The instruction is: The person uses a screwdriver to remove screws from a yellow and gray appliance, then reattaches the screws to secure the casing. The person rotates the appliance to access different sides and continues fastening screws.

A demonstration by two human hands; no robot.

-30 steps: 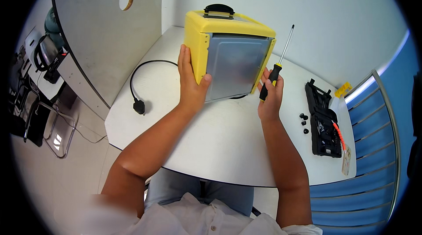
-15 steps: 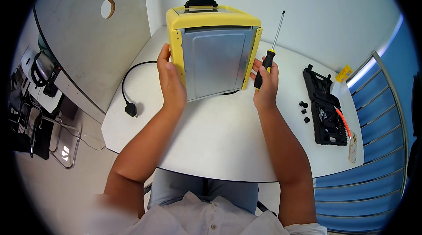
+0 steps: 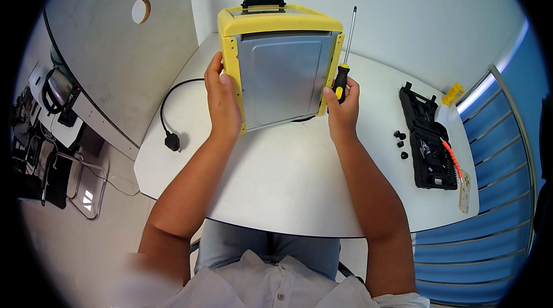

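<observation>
A yellow box-shaped appliance [image 3: 282, 77] stands tilted on the white table, its grey metal panel facing me and a black handle [image 3: 263, 1] on top. My left hand [image 3: 222, 100] grips its left side, thumb along the yellow edge strip and fingers behind. In my right hand [image 3: 344, 107] is a screwdriver [image 3: 341, 80] with a black and yellow handle, its shaft pointing up beside the appliance. The right thumb touches the appliance's right edge; some right fingers are hidden behind the tool. A black power cord runs out left to a plug [image 3: 171, 141].
To the right lies an open black tool case [image 3: 427, 141] with an orange flexible shaft [image 3: 451, 157]. Several small black parts [image 3: 401, 144] sit beside it. A grey partition [image 3: 127, 48] rises at the left, a metal railing [image 3: 521, 152] at the right. A kettle [image 3: 56, 86] stands far left.
My right hand has moved left against the appliance's edge, and its thumb now rests there. The screwdriver has swung left and stands more upright. The left hand has shifted slightly up and left.
</observation>
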